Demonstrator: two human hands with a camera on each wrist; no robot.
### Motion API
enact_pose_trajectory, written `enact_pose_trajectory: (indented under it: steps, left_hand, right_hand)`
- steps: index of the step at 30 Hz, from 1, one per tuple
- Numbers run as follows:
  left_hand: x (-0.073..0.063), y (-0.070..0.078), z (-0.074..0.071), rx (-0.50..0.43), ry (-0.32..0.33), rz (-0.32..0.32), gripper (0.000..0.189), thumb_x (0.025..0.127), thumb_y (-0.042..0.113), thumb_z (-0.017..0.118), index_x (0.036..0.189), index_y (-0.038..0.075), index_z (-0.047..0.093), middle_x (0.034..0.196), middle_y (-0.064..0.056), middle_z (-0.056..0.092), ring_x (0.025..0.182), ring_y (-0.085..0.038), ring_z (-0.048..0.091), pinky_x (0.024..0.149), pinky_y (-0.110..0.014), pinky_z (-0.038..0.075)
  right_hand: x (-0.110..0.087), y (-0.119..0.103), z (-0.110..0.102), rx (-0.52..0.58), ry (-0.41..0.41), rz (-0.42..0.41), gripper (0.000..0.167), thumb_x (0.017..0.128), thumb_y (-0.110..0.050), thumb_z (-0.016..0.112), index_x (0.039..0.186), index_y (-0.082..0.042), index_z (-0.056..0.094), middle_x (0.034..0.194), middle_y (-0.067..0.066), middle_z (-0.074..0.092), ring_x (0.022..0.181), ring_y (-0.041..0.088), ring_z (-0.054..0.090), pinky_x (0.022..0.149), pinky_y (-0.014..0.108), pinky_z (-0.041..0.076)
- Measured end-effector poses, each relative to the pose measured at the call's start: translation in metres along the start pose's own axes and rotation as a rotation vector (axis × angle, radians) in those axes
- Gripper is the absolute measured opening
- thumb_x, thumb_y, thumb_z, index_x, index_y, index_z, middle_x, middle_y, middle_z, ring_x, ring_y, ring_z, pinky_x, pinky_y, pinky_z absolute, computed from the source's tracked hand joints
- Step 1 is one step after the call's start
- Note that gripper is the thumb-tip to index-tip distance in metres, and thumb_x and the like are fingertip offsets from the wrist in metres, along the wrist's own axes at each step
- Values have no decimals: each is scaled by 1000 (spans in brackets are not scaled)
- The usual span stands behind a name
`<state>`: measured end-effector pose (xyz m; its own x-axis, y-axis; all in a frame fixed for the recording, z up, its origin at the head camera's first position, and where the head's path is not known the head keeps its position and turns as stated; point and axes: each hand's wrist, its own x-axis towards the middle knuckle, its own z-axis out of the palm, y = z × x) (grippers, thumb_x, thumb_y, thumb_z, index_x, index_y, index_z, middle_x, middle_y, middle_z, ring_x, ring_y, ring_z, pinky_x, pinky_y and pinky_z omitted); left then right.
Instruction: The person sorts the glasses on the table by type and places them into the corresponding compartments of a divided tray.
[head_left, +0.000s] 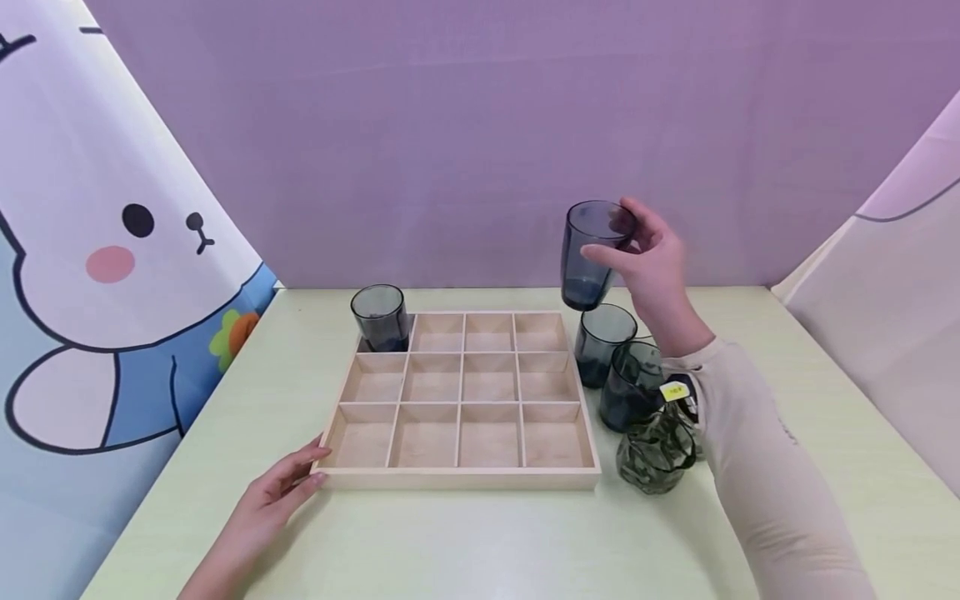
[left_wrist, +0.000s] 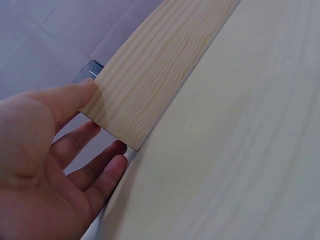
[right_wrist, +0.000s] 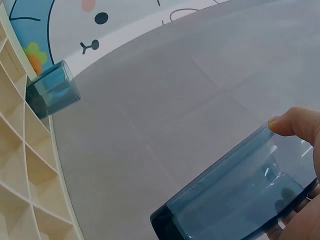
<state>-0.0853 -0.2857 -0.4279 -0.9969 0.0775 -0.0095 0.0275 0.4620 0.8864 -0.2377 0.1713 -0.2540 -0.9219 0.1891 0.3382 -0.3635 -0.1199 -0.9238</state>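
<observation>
My right hand [head_left: 651,258] holds a blue-grey drinking glass [head_left: 581,279] near its rim, thumb on one side and fingers on the other. The glass hangs slightly tilted in the air, above the right back corner of the wooden compartment tray [head_left: 461,479]. In the right wrist view the same glass [right_wrist: 235,195] fills the lower right. At the tray's front left corner my left hand [head_left: 273,492] grips the wood between thumb and fingers. Another glass [head_left: 380,321] stands upright in the back left compartment.
Right of the tray stand two more dark glasses, one [head_left: 603,333] behind the other [head_left: 632,387]. Before them lies a dark green, crumpled-looking thing [head_left: 654,458], its kind unclear. A yellow label [head_left: 674,391] shows by my right wrist. A purple cloth [head_left: 450,150] hangs behind the table.
</observation>
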Motion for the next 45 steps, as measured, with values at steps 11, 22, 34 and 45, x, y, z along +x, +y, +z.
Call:
enact_pose_trajectory:
  steps: [11,22,34,45]
  left_hand:
    - [2,1,0,-10,2,11,37,101,18,61,135,4,59,153,-14,40,115,15,43,88,-11,43]
    - [4,0,2,-36,15,69,35,100,13,61,133,1,60,152,-18,41,115,13,45,87,-11,45]
    - [4,0,0,-22,3,39,36,101,15,61,134,1,59,153,-18,40,113,15,45,86,-11,45]
    - [2,-2,1,-47,20,76,34,99,10,62,131,-2,60,150,-24,40,113,14,47,85,-13,48]
  right_hand:
    - [1,12,25,-42,-32,31,75,79,10,76,147,-3,46,116,3,59,107,17,52,85,20,47]
    - [-1,24,50,-105,-75,69,76,80,6,78,148,-7,46,124,8,57,110,19,54,93,31,48]
    - [-8,40,78,-85,-99,91,80,76,7,82,147,-7,48,134,14,56,115,25,55,94,36,48]
    - [-16,56,103,-110,-91,139,81,73,4,85,145,-9,50,134,11,58,116,23,55,91,33,49]
